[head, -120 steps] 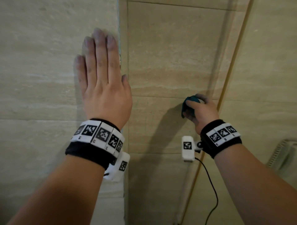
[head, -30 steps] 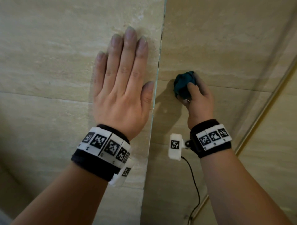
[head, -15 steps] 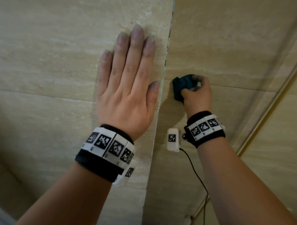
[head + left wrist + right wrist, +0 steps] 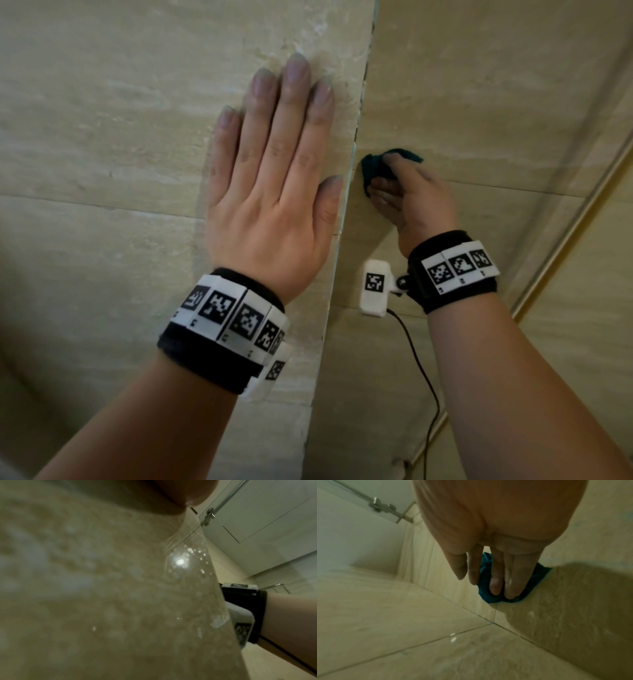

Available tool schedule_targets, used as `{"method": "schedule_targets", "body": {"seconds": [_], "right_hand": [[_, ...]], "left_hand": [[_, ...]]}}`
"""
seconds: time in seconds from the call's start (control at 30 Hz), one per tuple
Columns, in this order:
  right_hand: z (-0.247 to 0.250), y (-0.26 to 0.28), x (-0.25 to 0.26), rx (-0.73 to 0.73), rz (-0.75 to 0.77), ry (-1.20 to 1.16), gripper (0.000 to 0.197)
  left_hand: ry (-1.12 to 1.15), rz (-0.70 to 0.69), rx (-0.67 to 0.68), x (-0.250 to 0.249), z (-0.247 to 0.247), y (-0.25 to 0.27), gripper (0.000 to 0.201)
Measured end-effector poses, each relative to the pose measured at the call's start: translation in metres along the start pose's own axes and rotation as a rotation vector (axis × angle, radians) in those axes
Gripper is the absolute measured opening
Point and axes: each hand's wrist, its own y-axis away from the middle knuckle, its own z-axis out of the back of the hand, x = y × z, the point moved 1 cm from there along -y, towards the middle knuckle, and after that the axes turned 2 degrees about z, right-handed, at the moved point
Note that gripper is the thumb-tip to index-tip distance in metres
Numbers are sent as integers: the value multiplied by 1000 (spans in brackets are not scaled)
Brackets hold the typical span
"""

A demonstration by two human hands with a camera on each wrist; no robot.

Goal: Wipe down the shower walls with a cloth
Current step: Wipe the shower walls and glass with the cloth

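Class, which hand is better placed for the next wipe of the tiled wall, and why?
Right: the right hand holds the teal cloth against the wall; the left hand lies flat, empty.

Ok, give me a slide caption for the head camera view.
Left hand rests flat while the right hand holds a teal cloth against the tiled shower wall.

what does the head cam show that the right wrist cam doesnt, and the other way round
Only the head view: the left hand flat with straight fingers on the surface left of the corner, the marker wristbands on both wrists, and a black cable hanging from the right wrist.

Only the right wrist view: a metal bracket high on the left, and the fingers close up, lying over the cloth.

Both: the right hand holding the bunched teal cloth against the beige tiled wall.
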Motion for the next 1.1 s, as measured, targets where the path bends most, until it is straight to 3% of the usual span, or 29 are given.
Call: {"method": "schedule_targets", "body": {"seconds": [0.1, 0.23, 0.33, 0.53, 0.7, 0.8, 0.97, 1.1], "right_hand": [[-3, -9, -2, 4, 111, 172, 14], [-4, -21, -16, 7, 285, 376, 28], [0, -22, -29, -11, 345, 373, 27], [32, -1, -78, -44, 208, 357, 25], [78, 37, -137, -91, -152, 276, 21], [78, 33, -122, -112, -230, 175, 20], [55, -9, -42, -69, -26, 4, 21], [51, -23, -8, -86, 7, 19, 12]], "left_hand": [[-2, -1, -2, 0, 0, 0, 60], [-1, -2, -12, 1, -1, 0, 59], [-1, -3, -11, 1, -1, 0, 60], [-1, -8, 8, 2, 0, 0, 59], [-9, 1, 15, 1, 0, 2, 58], [-6, 1, -3, 2, -1, 2, 58], [-7, -6, -23, 1, -2, 3, 58], [-17, -6, -33, 3, -4, 3, 58]]}}
